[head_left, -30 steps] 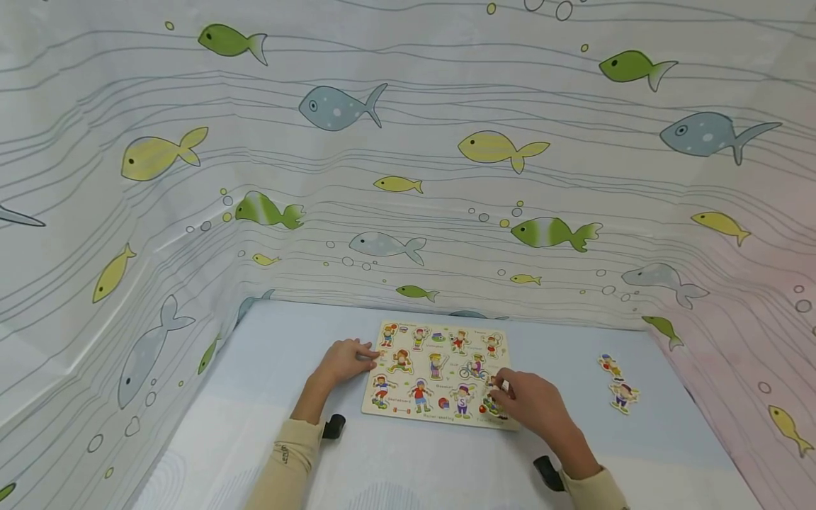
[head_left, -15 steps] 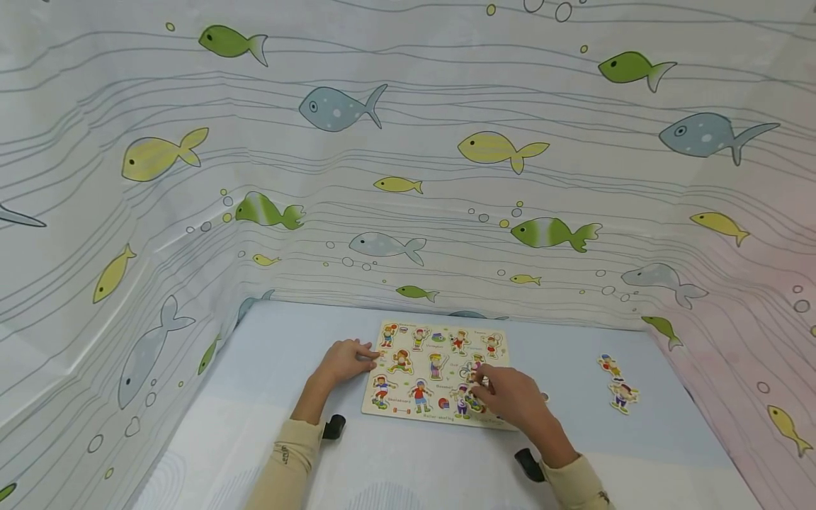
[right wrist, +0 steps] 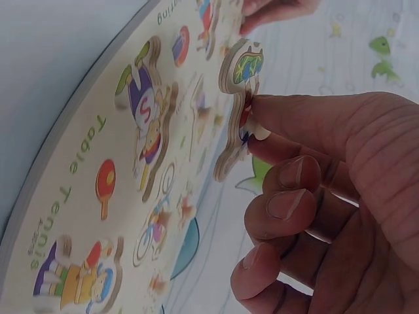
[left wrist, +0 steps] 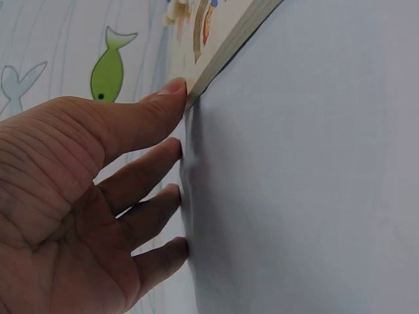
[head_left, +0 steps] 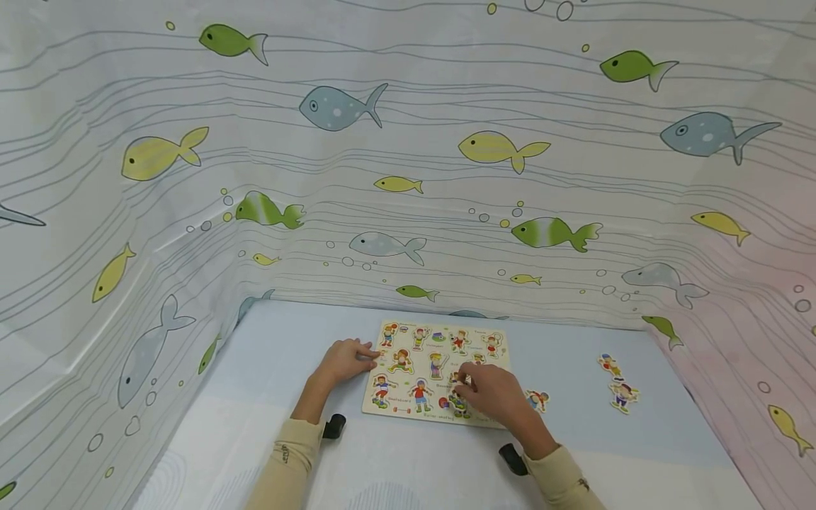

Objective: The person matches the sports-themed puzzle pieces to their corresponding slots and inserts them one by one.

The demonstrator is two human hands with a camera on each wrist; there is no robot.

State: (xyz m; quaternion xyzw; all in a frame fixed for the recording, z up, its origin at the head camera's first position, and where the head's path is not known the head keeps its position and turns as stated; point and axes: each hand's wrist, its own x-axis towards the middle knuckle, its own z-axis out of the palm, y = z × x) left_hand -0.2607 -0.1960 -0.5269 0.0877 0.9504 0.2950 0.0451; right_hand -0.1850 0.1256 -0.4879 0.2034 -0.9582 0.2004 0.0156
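Note:
A wooden peg puzzle board (head_left: 417, 374) with cartoon sports figures lies on the table, several figures in its recesses. My right hand (head_left: 497, 392) is over the board's right half. In the right wrist view its thumb and index finger pinch a puzzle piece (right wrist: 247, 69), a figure with a green skateboard, held tilted just above the board. The other fingers of that hand curl in below. My left hand (head_left: 346, 359) rests at the board's left edge. Its thumb (left wrist: 171, 88) touches the board's side in the left wrist view, the other fingers loosely extended against the table.
Two loose figure pieces (head_left: 622, 397) lie on the table to the right. Another loose piece (head_left: 538, 400) lies just right of the board, partly behind my right wrist. A fish-patterned sheet (head_left: 440, 205) rises behind the table and at both sides.
My right hand has moved left across the board, carrying the skateboard piece from the lower right corner. A loose piece beside the board has come into view. The left hand has stayed still.

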